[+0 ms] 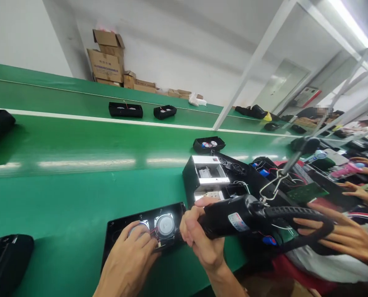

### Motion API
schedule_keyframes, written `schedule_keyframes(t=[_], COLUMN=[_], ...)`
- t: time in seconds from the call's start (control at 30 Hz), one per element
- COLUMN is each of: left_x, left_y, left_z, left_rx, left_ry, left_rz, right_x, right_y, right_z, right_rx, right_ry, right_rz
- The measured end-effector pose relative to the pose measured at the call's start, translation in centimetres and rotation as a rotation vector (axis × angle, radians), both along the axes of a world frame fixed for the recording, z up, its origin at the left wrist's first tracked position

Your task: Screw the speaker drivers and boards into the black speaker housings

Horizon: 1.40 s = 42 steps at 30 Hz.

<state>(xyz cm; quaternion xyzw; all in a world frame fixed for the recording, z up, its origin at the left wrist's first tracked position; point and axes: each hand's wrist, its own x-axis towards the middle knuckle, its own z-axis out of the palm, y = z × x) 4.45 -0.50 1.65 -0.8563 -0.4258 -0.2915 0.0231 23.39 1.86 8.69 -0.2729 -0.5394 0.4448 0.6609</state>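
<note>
Tool (230,218), black and thick, is in my right hand (202,239); these fingers are closed firmly around its front part. It is held slanting, and its tip is hidden behind my hand. From its back end goes a black cable (295,212), and a metal hook (282,173) is attached there also.

My left hand (134,251) lies over a black box (122,225) on the green table (63,214), directly in front of me. Its fingers are bent and cover most of the left speaker (144,224); I cannot tell if they pinch something or only press. The right speaker (165,226), round and grey, is uncovered, between my two hands.

Just beyond my right hand stands a white and black machine (213,170). Farther away, a small open case (209,149) with round parts inside sits on the green surface. At my lower left is another black case (13,260). Brown cartons (106,68) are piled near the wall. On my right, a co-worker's hand (347,235) is stretched near the cable.
</note>
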Motion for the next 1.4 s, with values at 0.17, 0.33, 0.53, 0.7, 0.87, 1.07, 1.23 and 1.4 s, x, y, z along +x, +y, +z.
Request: schedule_keyframes(t=[0.17, 0.33, 0.53, 0.7, 0.87, 1.07, 1.23, 1.4], left_x=[0.2, 0.4, 0.2, 0.1, 0.2, -0.1, -0.1, 0.5], left_y=[0.0, -0.1, -0.2, -0.2, -0.2, 0.1, 0.0, 0.4], left_z=[0.1, 0.0, 0.0, -0.2, 0.1, 0.3, 0.5, 1.7], left_rx=[0.009, 0.021, 0.009, -0.01, 0.007, -0.007, 0.016, 0.028], left_ry=[-0.022, -0.027, -0.016, -0.021, -0.019, -0.002, -0.018, -0.131], left_rz=[0.0, 0.028, 0.021, 0.027, 0.019, -0.002, -0.008, -0.033], right_x=[-0.1, -0.4, -0.4, -0.3, -0.4, -0.7, 0.0, 1.4], right_y=[-0.2, -0.2, -0.3, -0.4, -0.2, -0.3, -0.1, 0.2], right_z=[-0.1, -0.3, -0.3, -0.2, -0.1, -1.4, -0.8, 2.1], right_rx=[-0.021, -0.025, -0.032, -0.027, -0.018, -0.052, -0.032, 0.034], right_ry=[-0.009, 0.011, 0.017, 0.018, 0.06, -0.01, 0.047, 0.167], right_rz=[0.024, 0.019, 0.029, 0.017, 0.033, 0.027, 0.026, 0.042])
